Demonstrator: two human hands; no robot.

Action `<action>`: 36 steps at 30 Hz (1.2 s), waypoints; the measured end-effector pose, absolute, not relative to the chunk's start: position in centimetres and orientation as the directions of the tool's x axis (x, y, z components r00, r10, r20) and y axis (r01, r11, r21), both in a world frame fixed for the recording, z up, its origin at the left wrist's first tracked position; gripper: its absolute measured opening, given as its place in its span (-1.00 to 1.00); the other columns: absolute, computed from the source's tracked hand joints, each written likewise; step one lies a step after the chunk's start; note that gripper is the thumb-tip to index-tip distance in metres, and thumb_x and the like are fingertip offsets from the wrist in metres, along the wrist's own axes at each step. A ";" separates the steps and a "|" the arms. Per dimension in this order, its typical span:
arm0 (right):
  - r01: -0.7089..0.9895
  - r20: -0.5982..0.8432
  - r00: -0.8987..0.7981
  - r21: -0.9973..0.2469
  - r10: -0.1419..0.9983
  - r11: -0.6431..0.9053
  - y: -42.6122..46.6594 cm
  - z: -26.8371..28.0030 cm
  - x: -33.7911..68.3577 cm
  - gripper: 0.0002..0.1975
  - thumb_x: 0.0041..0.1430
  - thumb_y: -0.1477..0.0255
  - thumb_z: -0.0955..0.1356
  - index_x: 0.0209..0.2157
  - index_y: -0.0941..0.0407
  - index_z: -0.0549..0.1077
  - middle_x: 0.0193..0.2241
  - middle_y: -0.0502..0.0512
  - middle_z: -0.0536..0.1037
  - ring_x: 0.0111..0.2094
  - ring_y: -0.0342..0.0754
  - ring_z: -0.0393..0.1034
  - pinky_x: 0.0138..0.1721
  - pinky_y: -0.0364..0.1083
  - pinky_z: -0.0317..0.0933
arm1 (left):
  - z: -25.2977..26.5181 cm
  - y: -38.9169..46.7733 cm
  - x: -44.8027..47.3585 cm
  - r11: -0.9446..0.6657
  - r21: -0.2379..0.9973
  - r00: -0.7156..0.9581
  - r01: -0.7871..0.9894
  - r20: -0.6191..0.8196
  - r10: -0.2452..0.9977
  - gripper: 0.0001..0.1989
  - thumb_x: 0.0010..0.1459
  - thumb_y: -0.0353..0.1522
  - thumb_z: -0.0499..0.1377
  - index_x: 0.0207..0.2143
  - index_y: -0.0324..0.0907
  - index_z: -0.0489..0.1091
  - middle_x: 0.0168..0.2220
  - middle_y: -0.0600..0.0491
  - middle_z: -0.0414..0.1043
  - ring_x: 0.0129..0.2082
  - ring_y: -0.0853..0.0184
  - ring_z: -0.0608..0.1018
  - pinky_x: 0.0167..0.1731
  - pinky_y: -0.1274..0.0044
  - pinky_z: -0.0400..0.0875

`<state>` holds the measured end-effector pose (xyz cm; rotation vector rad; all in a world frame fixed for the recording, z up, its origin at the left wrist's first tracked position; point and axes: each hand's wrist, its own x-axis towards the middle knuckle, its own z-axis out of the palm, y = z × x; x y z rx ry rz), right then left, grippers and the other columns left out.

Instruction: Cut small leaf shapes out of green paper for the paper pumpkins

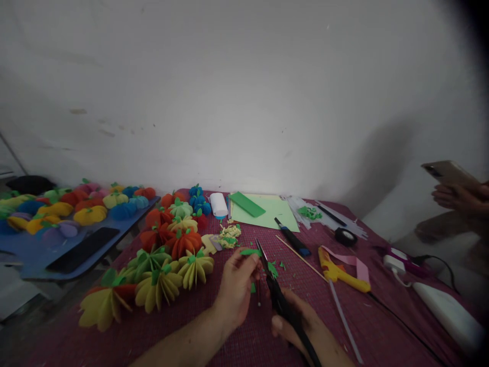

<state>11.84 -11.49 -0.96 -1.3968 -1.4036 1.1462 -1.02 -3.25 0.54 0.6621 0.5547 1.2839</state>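
Observation:
Between the thumb and fingers of my left hand [237, 285] is a small green paper piece [250, 252], pinched near the middle of the table. My right hand [301, 326] is closed around the black handles of a pair of scissors [278, 295]. The scissor blades point away from me, their tips close to the paper's right end; I cannot tell whether they touch it. Small green paper scraps [272, 268] lie on the purple cloth just beyond and below the blades. A thin stick with a rounded end [259, 295] lies between my hands.
Colourful paper pumpkins [183, 243] crowd the left of the table, with more on a blue side table [30, 260]. Green sheets [273, 209] lie at the back. To the right are a utility knife [293, 237], a yellow glue gun [340, 272], and a person's hand holding a phone [451, 172].

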 end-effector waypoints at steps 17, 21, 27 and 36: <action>0.437 0.156 0.078 -0.893 0.985 0.107 -11.2 -2.7 11.9 -0.65 0.05 0.35 0.37 -0.09 0.08 0.39 -0.27 0.13 0.59 -0.28 0.06 0.48 -0.26 -0.07 0.36 | 0.1 -3.2 -1.2 0.272 0.586 0.329 -0.763 -0.010 0.944 -0.84 -0.10 -0.39 0.35 -0.47 -0.20 0.41 -0.51 0.14 0.39 -0.50 0.43 0.41 -0.47 0.58 0.26; 0.407 0.111 0.053 -0.910 0.992 0.080 -11.4 -2.3 11.9 -0.66 0.06 0.36 0.36 -0.09 0.12 0.39 -0.25 0.15 0.58 -0.16 0.08 0.45 -0.18 -0.05 0.33 | 0.2 -3.3 -1.2 0.274 0.611 0.326 -0.743 -0.027 0.945 -0.81 -0.12 -0.39 0.37 -0.45 -0.20 0.42 -0.52 0.15 0.39 -0.51 0.45 0.40 -0.49 0.59 0.25; 0.319 0.058 -0.014 -0.946 0.998 0.059 -11.3 -1.0 11.6 -0.63 0.01 0.33 0.37 -0.11 0.14 0.38 -0.24 0.17 0.56 -0.17 0.10 0.43 -0.15 -0.04 0.30 | 0.5 -3.5 -1.3 0.259 0.655 0.305 -0.710 -0.045 0.951 -0.81 -0.16 -0.39 0.38 -0.49 -0.22 0.42 -0.54 0.14 0.38 -0.54 0.46 0.37 -0.51 0.60 0.23; 0.326 0.022 -0.021 -0.945 1.000 0.028 -11.4 -1.0 11.8 -0.58 0.00 0.26 0.37 -0.10 0.16 0.38 -0.28 0.17 0.53 -0.24 0.08 0.41 -0.19 -0.03 0.28 | 0.9 -3.6 -1.3 0.240 0.704 0.295 -0.668 -0.045 0.954 -0.79 -0.18 -0.37 0.38 -0.52 -0.26 0.42 -0.56 0.11 0.36 -0.56 0.45 0.36 -0.53 0.60 0.22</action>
